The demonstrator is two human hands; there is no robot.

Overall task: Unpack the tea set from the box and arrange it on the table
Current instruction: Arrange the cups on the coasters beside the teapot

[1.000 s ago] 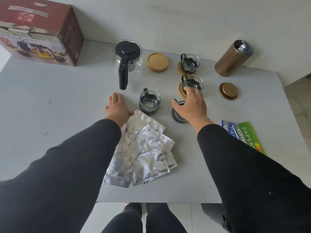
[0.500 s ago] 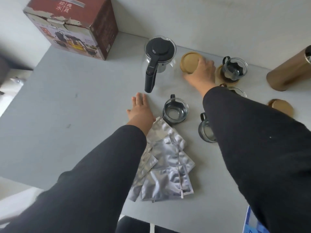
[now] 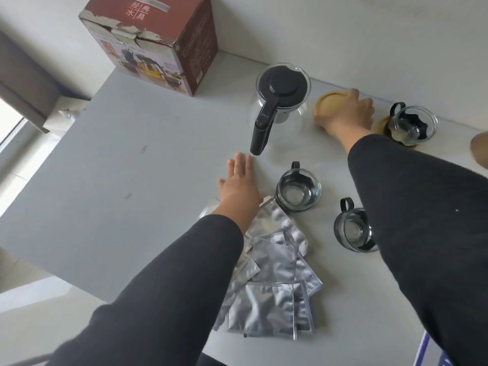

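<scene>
My right hand [image 3: 348, 116] grips a round wooden coaster [image 3: 327, 104] at the back of the grey table [image 3: 132, 159], just right of the glass teapot [image 3: 281, 100] with its black lid and handle. My left hand [image 3: 239, 184] rests flat and open on the table below the teapot handle. One glass cup [image 3: 298, 190] stands right of that hand, and another cup [image 3: 352, 229] is partly hidden by my right sleeve. A third cup [image 3: 413, 126] sits on a coaster at the back right. The red tea set box [image 3: 155, 40] stands at the back left.
Several silver foil pouches [image 3: 274, 281] lie in a pile near the table's front edge, under my left forearm. A bronze object [image 3: 479, 149] shows at the right border. A blue printed sheet [image 3: 425, 352] peeks in at the bottom right. A wall runs behind the table.
My right hand left the cups at the front, reached back to the wooden coaster beside the teapot and closed its fingers round it. The view swung left. My left hand stayed flat.
</scene>
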